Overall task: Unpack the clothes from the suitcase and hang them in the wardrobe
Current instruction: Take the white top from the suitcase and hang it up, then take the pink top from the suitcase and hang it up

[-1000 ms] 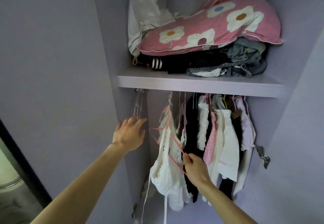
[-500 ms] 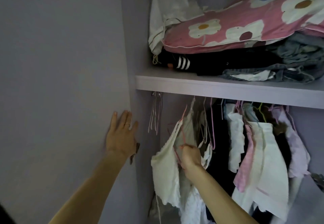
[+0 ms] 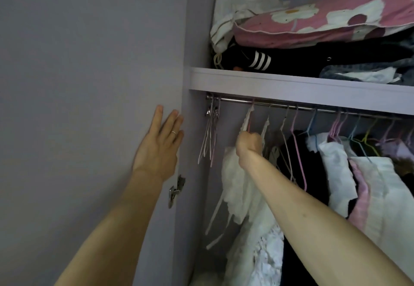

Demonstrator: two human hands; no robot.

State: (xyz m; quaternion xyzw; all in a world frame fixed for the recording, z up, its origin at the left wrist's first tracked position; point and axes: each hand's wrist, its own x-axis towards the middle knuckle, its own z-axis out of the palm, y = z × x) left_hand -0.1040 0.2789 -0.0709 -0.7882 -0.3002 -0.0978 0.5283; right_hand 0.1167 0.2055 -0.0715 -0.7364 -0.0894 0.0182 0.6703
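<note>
My right hand (image 3: 248, 143) grips the neck of a pink hanger (image 3: 250, 118) that carries a white garment (image 3: 237, 187). The hanger's hook reaches up to the steel rail (image 3: 280, 104) under the wardrobe shelf. My left hand (image 3: 160, 149) presses flat, fingers straight, against the lilac wardrobe door (image 3: 89, 106) near its hinge edge. Several clothes on coloured hangers (image 3: 336, 126) fill the rail to the right: black, white and pink pieces. The suitcase is out of view.
Empty wire hangers (image 3: 209, 137) dangle at the rail's left end. The shelf (image 3: 291, 86) above holds a pink flowered pillow (image 3: 324, 23), a black striped garment (image 3: 257, 60) and other folded clothes. A metal hinge (image 3: 175, 190) sits on the door edge below my left hand.
My right hand has risen with the hanger and white garment up to the rail. My left hand stays flat on the door. The view has moved closer and further left.
</note>
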